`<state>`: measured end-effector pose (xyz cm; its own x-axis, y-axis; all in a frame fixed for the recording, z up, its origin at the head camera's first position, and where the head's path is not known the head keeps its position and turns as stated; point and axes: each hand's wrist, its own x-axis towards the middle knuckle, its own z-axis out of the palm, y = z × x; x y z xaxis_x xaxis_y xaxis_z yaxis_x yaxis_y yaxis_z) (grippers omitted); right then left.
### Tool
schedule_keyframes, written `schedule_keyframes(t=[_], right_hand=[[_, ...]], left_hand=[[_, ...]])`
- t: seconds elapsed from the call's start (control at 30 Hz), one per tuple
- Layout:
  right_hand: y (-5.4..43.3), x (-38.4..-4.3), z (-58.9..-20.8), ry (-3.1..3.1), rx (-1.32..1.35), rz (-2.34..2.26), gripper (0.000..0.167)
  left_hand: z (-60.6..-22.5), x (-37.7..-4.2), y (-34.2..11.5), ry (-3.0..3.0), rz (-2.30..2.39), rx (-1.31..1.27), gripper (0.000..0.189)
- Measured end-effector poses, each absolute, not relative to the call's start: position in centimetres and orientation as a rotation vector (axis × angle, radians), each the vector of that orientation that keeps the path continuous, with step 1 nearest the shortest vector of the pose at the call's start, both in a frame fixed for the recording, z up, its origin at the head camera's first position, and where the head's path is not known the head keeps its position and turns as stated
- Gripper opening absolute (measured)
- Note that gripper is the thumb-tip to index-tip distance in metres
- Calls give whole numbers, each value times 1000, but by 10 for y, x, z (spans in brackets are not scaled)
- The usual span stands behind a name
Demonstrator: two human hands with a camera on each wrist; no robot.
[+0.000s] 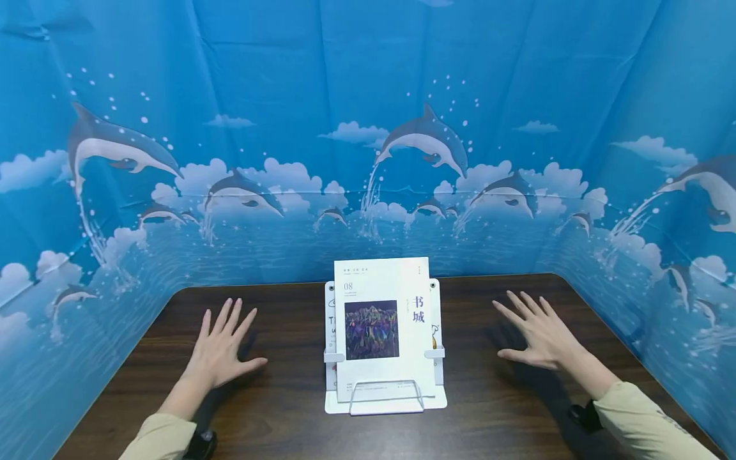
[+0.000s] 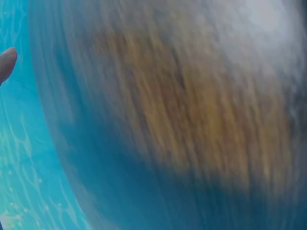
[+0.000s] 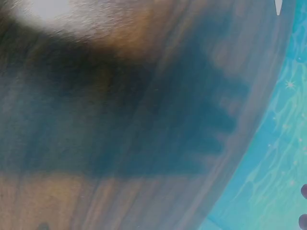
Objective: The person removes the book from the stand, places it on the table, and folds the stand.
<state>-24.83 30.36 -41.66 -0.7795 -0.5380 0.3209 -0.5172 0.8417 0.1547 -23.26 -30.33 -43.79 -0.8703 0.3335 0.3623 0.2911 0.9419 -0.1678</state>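
Note:
A white magazine (image 1: 374,377) with a dark colourful picture and the number 08 on its cover leans on a white book stand (image 1: 436,399). Side clips and a wire prop at its foot hold the magazine's front. Left of the stand, my left hand (image 1: 217,354) is spread over the table with straight fingers and holds nothing. To the right of the stand, my right hand (image 1: 540,335) is likewise spread, fingers straight, palm down, with a shadow beneath it. Only a fingertip (image 2: 6,64) shows in the left wrist view, and two fingertips (image 3: 303,221) at the right wrist view's edge.
The dark wood-grain table (image 1: 287,332) has rounded far corners. Behind it and along both sides hangs a blue curtain (image 1: 287,96) printed with dolphins, clouds and water. Black wrist devices (image 1: 200,444) show at both sleeves.

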Motion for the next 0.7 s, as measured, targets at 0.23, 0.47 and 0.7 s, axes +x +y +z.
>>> schedule_keyframes(t=[0.23, 0.47, 0.7], right_hand=[[298, -250, -408, -2684, 839, 49, 85], [291, -251, -404, -2688, 839, 170, 84], [280, -251, -397, -2745, 753, 370, 88]], left_hand=[[-431, -229, -289, -2744, 2, -497, 101], [-423, -227, -270, -2727, -72, -540, 98], [-419, -222, -256, -2679, -220, -559, 97]])
